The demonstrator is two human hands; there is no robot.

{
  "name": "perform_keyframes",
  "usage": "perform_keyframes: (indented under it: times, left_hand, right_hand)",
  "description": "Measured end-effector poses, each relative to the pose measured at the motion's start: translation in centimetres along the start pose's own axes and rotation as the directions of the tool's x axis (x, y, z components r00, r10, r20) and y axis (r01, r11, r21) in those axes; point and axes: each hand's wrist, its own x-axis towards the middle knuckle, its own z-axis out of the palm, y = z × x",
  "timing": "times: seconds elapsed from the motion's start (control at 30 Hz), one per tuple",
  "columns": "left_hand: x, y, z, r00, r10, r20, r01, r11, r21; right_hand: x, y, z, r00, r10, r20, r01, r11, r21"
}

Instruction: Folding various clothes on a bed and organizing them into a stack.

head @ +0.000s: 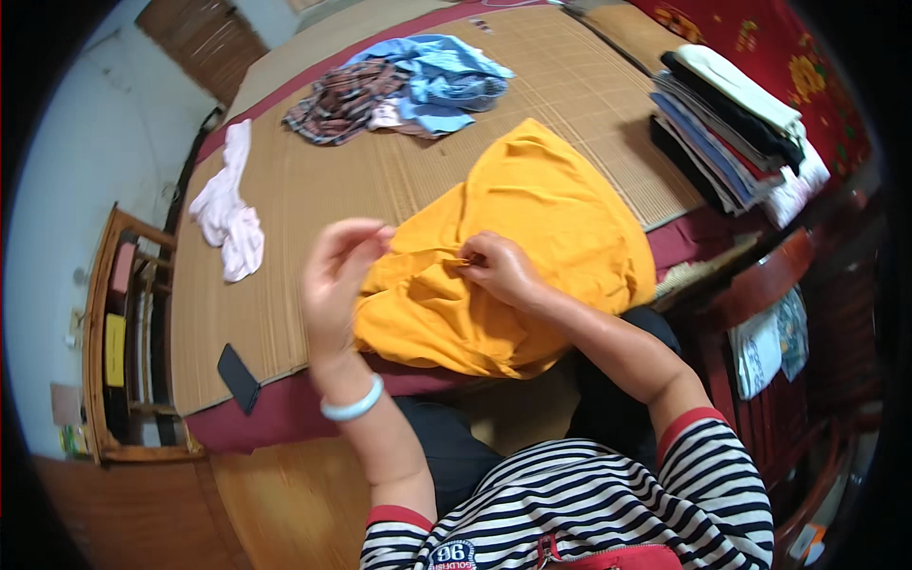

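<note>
A yellow cloth garment (548,206) lies spread and partly bunched at the near edge of the bed, its lower part close to my lap. My right hand (499,267) pinches a fold of it between thumb and fingers near the garment's middle. Raised at the garment's left side, my left hand (345,267) is slightly blurred, its fingers curved and apart, with nothing seen in it. A pale bangle (353,407) circles my left wrist.
A bamboo mat (306,192) covers the bed. Blue and plaid clothes (420,78) lie heaped at the far side, a pale pink garment (231,206) at left, a black phone (238,377) at the near left corner. Folded clothes (727,128) are stacked at right, beyond a wooden chair (762,278).
</note>
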Motion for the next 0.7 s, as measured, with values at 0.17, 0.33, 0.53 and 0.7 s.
perform_keyframes:
  times: [0.17,0.33,0.53,0.7]
  left_hand:
    - [0.9,-9.1,-1.1,0.997,-0.076,0.018,0.054,0.845,0.532]
    - [1.4,-10.7,1.5,0.948,0.059,0.313,-0.282,0.616,0.736]
    - [0.7,-10.0,0.9,0.957,-0.143,0.252,-0.11,0.626,0.772]
    - [1.0,-9.6,1.0,0.977,-0.151,0.147,-0.011,0.659,0.752]
  right_hand:
    - [-0.5,-1.7,0.6,0.999,-0.025,0.022,0.023,0.996,0.089]
    - [-0.4,-1.5,0.6,0.996,-0.086,0.004,0.085,0.993,0.079]
    - [-0.8,-1.9,0.0,0.995,-0.103,0.005,0.103,0.993,0.051]
    - [-0.7,-2.2,-0.6,0.993,-0.115,-0.014,0.115,0.993,0.009]
